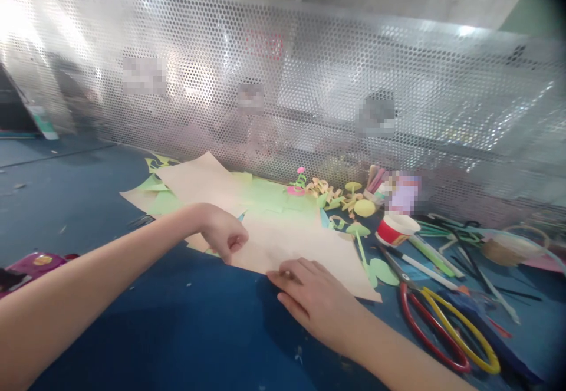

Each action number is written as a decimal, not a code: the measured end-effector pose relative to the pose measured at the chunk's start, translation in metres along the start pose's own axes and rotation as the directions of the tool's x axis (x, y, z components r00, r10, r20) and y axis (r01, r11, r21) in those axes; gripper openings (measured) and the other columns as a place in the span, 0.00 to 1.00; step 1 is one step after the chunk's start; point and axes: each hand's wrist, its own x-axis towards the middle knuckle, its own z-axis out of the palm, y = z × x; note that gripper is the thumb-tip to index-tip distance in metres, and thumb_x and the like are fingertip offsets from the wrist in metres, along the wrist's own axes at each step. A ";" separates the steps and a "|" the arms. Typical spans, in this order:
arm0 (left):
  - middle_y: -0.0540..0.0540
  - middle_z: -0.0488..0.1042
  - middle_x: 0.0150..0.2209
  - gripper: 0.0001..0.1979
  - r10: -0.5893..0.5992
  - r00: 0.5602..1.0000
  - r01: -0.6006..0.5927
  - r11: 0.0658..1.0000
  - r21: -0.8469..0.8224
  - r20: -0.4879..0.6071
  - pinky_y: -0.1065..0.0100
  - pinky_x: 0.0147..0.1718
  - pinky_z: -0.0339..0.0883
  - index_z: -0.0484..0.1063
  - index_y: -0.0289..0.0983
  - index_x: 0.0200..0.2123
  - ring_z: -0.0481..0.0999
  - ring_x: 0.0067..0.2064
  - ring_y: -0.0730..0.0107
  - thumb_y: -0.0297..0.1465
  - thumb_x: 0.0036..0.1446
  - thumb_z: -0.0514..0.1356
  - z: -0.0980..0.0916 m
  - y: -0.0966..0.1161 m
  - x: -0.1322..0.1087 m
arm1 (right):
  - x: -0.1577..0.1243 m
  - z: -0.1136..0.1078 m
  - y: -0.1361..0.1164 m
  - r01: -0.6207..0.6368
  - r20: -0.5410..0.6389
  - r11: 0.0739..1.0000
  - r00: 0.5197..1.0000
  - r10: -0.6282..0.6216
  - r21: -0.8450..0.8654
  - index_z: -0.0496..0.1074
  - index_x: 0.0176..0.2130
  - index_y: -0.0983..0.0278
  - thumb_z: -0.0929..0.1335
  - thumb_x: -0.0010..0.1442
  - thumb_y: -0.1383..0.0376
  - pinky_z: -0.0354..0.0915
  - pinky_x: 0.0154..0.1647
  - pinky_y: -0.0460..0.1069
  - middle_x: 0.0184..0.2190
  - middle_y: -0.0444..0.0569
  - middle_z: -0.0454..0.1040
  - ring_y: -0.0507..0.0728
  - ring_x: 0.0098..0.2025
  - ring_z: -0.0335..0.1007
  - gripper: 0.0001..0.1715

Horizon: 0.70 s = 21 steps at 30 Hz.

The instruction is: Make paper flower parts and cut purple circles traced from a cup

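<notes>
A pale cream sheet of paper (309,249) lies flat on the blue table in front of me. At its left near corner my left hand (221,232) is closed, with curled fingers pressed together on the paper's edge. My right hand (316,299) rests over the near edge of the same sheet, its fingers loosely stretched and the thumb apart. Behind it lie another cream sheet (198,181) and light green paper (265,193), partly covered. The spot under my left fingertips is hidden.
Red-and-yellow-handled scissors (435,320) lie to the right, near a red-and-white paper cup (395,229). Curled paper pieces (325,190), a green marker (431,255) and wires are around them. A perforated metal screen (283,96) rises behind. A purple object (38,267) sits at the left.
</notes>
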 end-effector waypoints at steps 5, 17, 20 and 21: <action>0.52 0.67 0.23 0.07 0.036 0.999 -0.034 0.998 -0.058 0.039 0.74 0.23 0.55 0.63 0.37 0.27 0.65 0.26 0.71 0.30 0.45 0.60 -0.001 -0.001 0.002 | -0.033 -0.003 0.018 -0.019 -0.052 0.996 0.999 0.014 -0.089 0.66 0.53 0.58 0.59 0.64 0.62 0.60 0.48 0.55 0.43 0.48 0.70 0.56 0.45 0.64 0.19; 0.51 0.67 0.25 0.07 0.106 0.994 -0.100 0.984 -0.144 0.032 0.72 0.24 0.56 0.67 0.38 0.29 0.65 0.26 0.70 0.29 0.42 0.60 -0.001 -0.008 0.008 | -0.128 -0.012 0.065 -0.168 -0.106 0.950 0.984 0.144 -0.262 0.69 0.50 0.56 0.61 0.62 0.64 0.60 0.52 0.58 0.45 0.47 0.73 0.57 0.47 0.68 0.17; 0.51 0.67 0.26 0.11 0.116 0.992 -0.109 0.983 -0.150 0.044 0.72 0.24 0.57 0.69 0.38 0.33 0.65 0.26 0.70 0.28 0.41 0.60 -0.003 -0.006 0.006 | -0.137 -0.014 0.073 -0.184 -0.169 0.956 0.975 0.147 -0.229 0.72 0.46 0.59 0.61 0.62 0.66 0.60 0.51 0.57 0.42 0.48 0.75 0.57 0.45 0.69 0.16; 0.51 0.68 0.26 0.13 0.119 0.992 -0.112 0.982 -0.150 0.043 0.72 0.25 0.57 0.69 0.39 0.34 0.66 0.26 0.70 0.27 0.41 0.61 -0.005 -0.005 0.004 | -0.137 -0.016 0.074 -0.200 -0.188 0.959 0.969 0.162 -0.203 0.73 0.43 0.60 0.60 0.62 0.66 0.62 0.50 0.56 0.39 0.48 0.75 0.57 0.43 0.70 0.15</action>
